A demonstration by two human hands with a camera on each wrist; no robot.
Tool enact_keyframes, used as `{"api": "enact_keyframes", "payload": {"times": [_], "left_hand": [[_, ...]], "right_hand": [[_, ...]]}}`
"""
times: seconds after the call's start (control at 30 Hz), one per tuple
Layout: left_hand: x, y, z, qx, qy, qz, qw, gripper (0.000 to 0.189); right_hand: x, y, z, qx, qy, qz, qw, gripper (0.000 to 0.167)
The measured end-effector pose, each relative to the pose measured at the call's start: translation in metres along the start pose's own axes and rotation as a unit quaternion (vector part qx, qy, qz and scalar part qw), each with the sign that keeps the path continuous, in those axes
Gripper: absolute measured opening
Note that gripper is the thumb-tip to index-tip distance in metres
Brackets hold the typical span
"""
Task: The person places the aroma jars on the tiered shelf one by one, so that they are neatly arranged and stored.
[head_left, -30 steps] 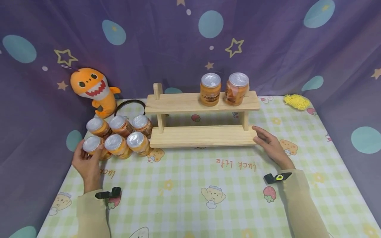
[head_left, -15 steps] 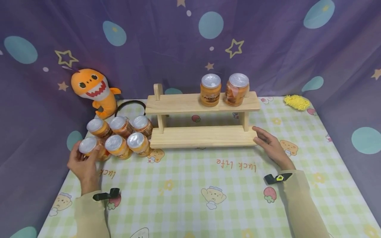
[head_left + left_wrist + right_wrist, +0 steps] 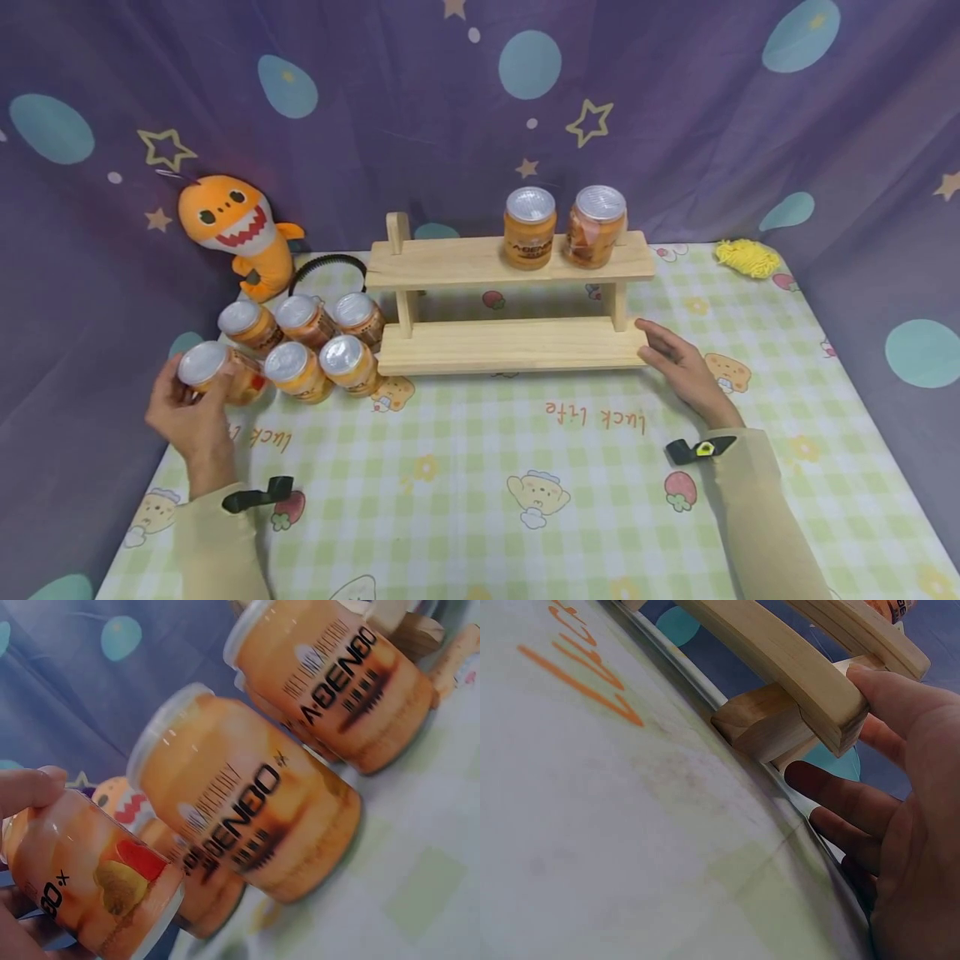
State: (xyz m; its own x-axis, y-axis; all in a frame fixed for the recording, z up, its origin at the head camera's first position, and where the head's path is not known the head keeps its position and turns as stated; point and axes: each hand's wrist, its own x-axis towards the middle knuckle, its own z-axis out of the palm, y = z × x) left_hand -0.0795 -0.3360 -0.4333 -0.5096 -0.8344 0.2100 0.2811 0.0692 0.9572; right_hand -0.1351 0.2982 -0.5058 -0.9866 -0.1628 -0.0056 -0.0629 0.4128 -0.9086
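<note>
My left hand (image 3: 191,417) grips an orange can (image 3: 112,885) with a silvery top, fingers and thumb round its sides. In the head view that can leans left at the front left corner of a group of similar cans (image 3: 298,371). I cannot tell whether its base is off the table. At the right end of a two-tier wooden shelf (image 3: 510,343), my right hand (image 3: 686,371) touches the lower plank (image 3: 780,660) with its fingers fairly straight. Two more orange cans (image 3: 530,229) stand upright on the upper plank, towards its right end.
Behind the cans on the table sit an orange shark plush (image 3: 240,221) and a dark ridged hoop (image 3: 327,265). A bundle of yellow yarn (image 3: 747,258) lies at the back right. A checked cloth (image 3: 480,483) covers the table, and a purple curtain (image 3: 420,125) hangs behind.
The left hand has moved left with its can, which now leans and stands further from its neighbour. The right hand and the shelf stay put.
</note>
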Motion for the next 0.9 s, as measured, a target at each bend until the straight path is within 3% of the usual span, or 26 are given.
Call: {"api": "enact_keyframes", "payload": {"times": [0.5,0.9], "left_hand": [[-0.007,0.041,0.017,0.009,-0.022,0.028,0.9993,0.057],[-0.006,0.056,0.027,0.002,-0.032,0.036,0.9989,0.056]], "right_hand": [[-0.001,-0.002,0.0,-0.003,-0.004,0.003,1.0,0.053],[0.0,-0.002,-0.001,-0.007,-0.007,0.012,0.9999,0.054]]}}
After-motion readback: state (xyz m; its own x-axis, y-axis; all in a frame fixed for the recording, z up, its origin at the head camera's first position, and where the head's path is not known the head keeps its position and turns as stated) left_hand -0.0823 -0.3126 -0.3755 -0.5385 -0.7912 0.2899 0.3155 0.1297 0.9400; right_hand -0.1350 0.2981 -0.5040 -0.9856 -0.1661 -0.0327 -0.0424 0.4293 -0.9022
